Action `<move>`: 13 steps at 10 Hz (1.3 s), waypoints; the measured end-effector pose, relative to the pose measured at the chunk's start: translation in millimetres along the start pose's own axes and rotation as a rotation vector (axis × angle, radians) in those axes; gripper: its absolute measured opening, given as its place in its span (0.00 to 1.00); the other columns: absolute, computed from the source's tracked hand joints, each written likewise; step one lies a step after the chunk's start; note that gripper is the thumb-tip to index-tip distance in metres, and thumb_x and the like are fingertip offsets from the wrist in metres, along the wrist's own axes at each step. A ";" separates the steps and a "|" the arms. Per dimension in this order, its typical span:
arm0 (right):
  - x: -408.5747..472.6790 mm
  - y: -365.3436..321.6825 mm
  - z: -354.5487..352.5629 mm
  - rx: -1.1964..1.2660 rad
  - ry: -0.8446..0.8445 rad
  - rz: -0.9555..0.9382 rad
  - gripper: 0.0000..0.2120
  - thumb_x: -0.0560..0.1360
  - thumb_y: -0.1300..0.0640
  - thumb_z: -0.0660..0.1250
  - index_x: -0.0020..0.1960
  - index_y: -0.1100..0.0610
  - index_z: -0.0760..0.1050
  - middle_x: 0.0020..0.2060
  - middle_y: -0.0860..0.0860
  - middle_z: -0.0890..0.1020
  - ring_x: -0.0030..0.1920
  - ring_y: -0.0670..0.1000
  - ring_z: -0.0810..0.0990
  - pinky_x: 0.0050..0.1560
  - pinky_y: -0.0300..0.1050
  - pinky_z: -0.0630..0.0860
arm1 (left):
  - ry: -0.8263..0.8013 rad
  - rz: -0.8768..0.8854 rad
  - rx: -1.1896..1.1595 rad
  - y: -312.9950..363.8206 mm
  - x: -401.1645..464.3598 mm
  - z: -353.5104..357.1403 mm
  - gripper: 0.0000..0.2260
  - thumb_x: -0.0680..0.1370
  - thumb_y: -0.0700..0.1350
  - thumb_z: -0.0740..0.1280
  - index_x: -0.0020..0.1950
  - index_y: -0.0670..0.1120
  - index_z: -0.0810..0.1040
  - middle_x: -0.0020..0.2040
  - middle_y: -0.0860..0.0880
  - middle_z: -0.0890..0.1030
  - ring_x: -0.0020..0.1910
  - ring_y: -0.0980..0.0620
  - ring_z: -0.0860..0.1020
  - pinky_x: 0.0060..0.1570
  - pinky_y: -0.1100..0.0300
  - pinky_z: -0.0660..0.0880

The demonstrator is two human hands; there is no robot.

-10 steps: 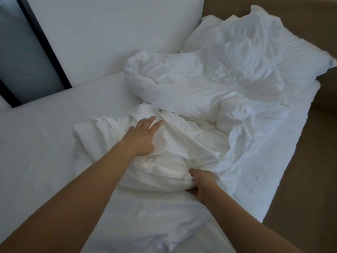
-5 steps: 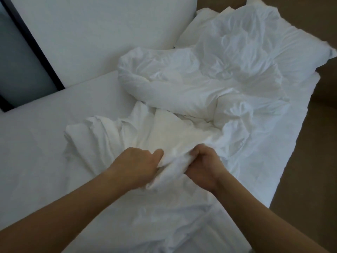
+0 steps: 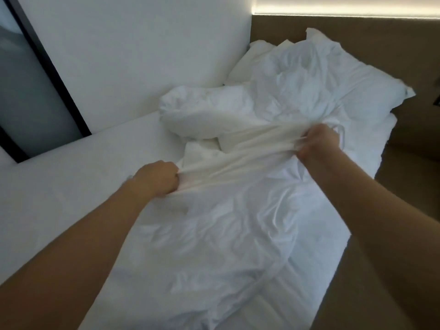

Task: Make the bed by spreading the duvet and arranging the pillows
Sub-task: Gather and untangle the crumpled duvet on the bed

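A crumpled white duvet lies across the bed, bunched in a roll toward the head end. My left hand grips a fold of its edge near the middle of the bed. My right hand grips the same edge farther right and higher, so the cloth is stretched taut between both fists. A white pillow lies at the head of the bed against the headboard, partly covered by the duvet. A second pillow peeks out behind it to the left.
A brown headboard with a light strip above it runs across the back right. A white wall borders the bed's far side, with a dark-framed glass panel at left. Brown floor lies along the right.
Both hands closed together on the duvet edge, then pulled apart: the left stayed near the middle, the right moved up and right, stretching the cloth. The camera tilted up.
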State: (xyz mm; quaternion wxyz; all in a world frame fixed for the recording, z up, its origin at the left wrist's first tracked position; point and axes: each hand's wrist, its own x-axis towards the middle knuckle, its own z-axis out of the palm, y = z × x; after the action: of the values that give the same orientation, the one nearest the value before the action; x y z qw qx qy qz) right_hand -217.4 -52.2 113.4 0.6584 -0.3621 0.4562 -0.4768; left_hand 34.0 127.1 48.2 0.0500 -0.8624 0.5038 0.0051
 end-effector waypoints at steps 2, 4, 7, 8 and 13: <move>51.0 -39.4 -10.8 0.128 0.005 -0.001 0.26 0.71 0.51 0.65 0.68 0.54 0.71 0.49 0.52 0.83 0.51 0.59 0.83 0.37 0.46 0.80 | 0.279 0.293 -0.146 99.6 -61.4 -46.2 0.14 0.80 0.56 0.52 0.44 0.47 0.68 0.33 0.49 0.71 0.34 0.45 0.71 0.37 0.55 0.64; 9.7 82.5 -42.8 -0.231 -0.054 0.435 0.05 0.73 0.64 0.62 0.45 0.58 0.75 0.34 0.54 0.79 0.33 0.55 0.79 0.34 0.46 0.77 | -0.467 0.302 0.103 98.1 -79.4 37.4 0.36 0.68 0.71 0.63 0.71 0.56 0.61 0.69 0.52 0.66 0.70 0.45 0.64 0.66 0.32 0.55; 29.9 115.0 -19.3 -0.327 -0.292 0.446 0.01 0.70 0.62 0.65 0.41 0.60 0.74 0.31 0.55 0.76 0.34 0.55 0.77 0.41 0.47 0.76 | -0.492 0.083 0.047 71.0 -41.6 74.9 0.17 0.82 0.52 0.56 0.65 0.44 0.75 0.64 0.44 0.77 0.61 0.47 0.76 0.58 0.58 0.71; 49.8 57.9 10.1 -0.482 -0.253 0.343 0.06 0.73 0.67 0.61 0.38 0.60 0.70 0.30 0.54 0.72 0.30 0.52 0.72 0.29 0.42 0.71 | -0.649 -0.025 -0.349 93.6 -10.6 32.7 0.19 0.84 0.48 0.55 0.72 0.40 0.68 0.71 0.42 0.71 0.69 0.46 0.70 0.59 0.62 0.66; 34.1 -461.1 235.7 -1.244 -0.794 -0.301 0.17 0.80 0.61 0.57 0.67 0.65 0.67 0.44 0.55 0.77 0.34 0.51 0.73 0.27 0.39 0.73 | -0.499 -0.393 -1.975 252.5 36.4 -407.3 0.18 0.75 0.54 0.70 0.62 0.48 0.79 0.54 0.47 0.84 0.55 0.47 0.82 0.59 0.46 0.77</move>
State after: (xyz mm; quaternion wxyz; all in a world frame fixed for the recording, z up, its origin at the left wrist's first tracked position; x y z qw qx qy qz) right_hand -127.3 -205.6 600.9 0.3751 -0.8703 0.3152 -0.0496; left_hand -184.5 -64.8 430.8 -0.5762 -0.5607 0.1011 0.5860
